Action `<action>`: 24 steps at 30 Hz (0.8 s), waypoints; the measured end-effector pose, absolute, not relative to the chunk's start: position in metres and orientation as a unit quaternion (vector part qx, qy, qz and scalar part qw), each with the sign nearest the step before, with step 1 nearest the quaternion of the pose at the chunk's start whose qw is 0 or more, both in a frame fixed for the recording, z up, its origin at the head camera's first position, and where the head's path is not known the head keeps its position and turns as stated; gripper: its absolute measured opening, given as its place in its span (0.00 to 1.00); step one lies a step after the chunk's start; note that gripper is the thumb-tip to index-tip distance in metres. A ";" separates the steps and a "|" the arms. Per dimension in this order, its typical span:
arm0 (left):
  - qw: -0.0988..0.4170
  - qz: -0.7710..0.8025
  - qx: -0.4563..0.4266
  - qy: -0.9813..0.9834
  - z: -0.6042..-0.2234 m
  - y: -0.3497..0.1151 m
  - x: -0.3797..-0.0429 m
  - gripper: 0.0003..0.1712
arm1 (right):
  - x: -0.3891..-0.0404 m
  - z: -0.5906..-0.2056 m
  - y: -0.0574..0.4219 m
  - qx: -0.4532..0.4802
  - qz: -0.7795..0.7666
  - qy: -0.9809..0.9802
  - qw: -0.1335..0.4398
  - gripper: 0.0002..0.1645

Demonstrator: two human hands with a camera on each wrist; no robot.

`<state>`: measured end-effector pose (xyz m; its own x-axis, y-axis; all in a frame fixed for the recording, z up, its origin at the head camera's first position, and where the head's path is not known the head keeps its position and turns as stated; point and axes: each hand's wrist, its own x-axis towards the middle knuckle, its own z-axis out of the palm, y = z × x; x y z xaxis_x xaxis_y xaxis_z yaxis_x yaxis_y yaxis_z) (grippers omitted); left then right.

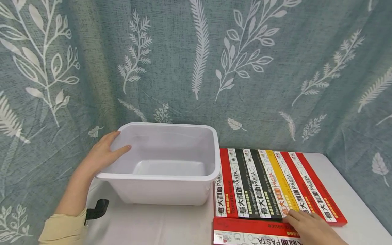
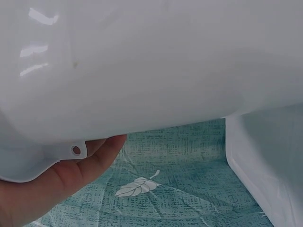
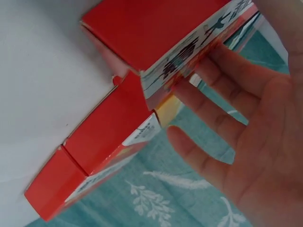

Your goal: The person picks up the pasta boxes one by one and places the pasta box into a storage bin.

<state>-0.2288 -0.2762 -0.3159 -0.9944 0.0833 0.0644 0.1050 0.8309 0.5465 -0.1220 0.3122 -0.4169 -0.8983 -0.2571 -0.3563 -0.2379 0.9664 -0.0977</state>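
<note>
A white plastic tub (image 1: 165, 190) stands on the table at the middle left in the head view. My left hand (image 1: 105, 153) grips its left rim, thumb over the inside and fingers around the outside. In the left wrist view those fingers (image 2: 90, 170) lie beside a small holed tab under the rim. A red and white pasta box (image 1: 245, 234) lies crosswise at the front right. My right hand (image 1: 312, 226) is over its right end. In the right wrist view, its nearly straight fingers (image 3: 208, 109) touch the printed side of a red box (image 3: 156, 28).
Behind the crosswise box is a row of several pasta boxes (image 1: 245, 190), red, black and yellow, packed side by side right of the tub. A white table (image 1: 147, 224) carries everything. A green leaf-patterned curtain (image 1: 177, 68) hangs along the back and sides.
</note>
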 end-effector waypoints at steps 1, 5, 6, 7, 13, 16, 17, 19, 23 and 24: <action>0.018 -0.287 -0.049 -0.957 -0.316 -0.276 -0.229 0.51 | -0.122 -0.417 0.312 -0.122 -0.026 0.974 0.192 0.52; 0.009 -0.294 -0.050 -0.954 -0.314 -0.276 -0.230 0.52 | -0.123 -0.417 0.313 -0.112 -0.037 0.972 0.204 0.51; 0.008 -0.295 -0.052 -0.954 -0.314 -0.275 -0.230 0.52 | -0.123 -0.416 0.315 -0.112 -0.043 0.971 0.207 0.50; 0.008 -0.296 -0.053 -0.954 -0.314 -0.275 -0.231 0.52 | -0.123 -0.416 0.316 -0.115 -0.050 0.970 0.208 0.48; 0.006 -0.294 -0.054 -0.954 -0.313 -0.275 -0.234 0.53 | -0.117 -0.410 0.322 -0.054 -0.141 0.961 0.232 0.55; 0.001 -0.295 -0.049 -0.954 -0.312 -0.276 -0.235 0.54 | -0.115 -0.405 0.326 -0.037 -0.195 0.949 0.243 0.54; 0.000 -0.295 -0.048 -0.954 -0.312 -0.276 -0.236 0.54 | -0.115 -0.404 0.328 -0.040 -0.213 0.945 0.245 0.53; -0.002 -0.294 -0.044 -0.955 -0.312 -0.277 -0.236 0.54 | -0.114 -0.401 0.330 -0.052 -0.238 0.939 0.241 0.51; -0.002 -0.293 -0.043 -0.955 -0.313 -0.279 -0.236 0.54 | -0.112 -0.395 0.332 -0.043 -0.275 0.933 0.227 0.50; -0.001 -0.293 -0.044 -0.955 -0.313 -0.279 -0.236 0.53 | -0.111 -0.393 0.332 -0.041 -0.277 0.934 0.221 0.50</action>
